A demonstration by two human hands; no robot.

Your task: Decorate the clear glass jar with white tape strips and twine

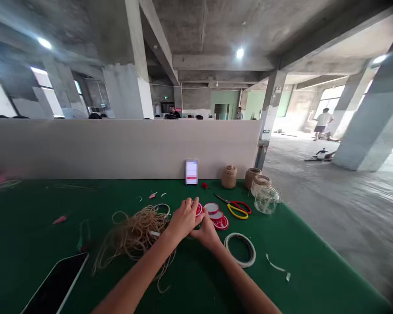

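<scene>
My left hand (184, 219) and my right hand (207, 232) meet over the green table (36, 244), fingers curled round a red and white round lid (199, 209) held between them. The left hand covers most of the lid from above. The right hand sits under and behind it, its fingers mostly hidden. More red and white lids (217, 216) lie just right of the hands. A tangle of brown twine (134, 235) lies just left of my left wrist.
Red and yellow scissors (236, 208), a glass jar on its side (267, 199), twine-wrapped jars (256, 179), a twine ball (229, 176), a propped phone (191, 172), a white ring of tape (240, 249), a tablet (55, 285). A white partition (118, 148) backs the table. A person (322, 123) stands far right.
</scene>
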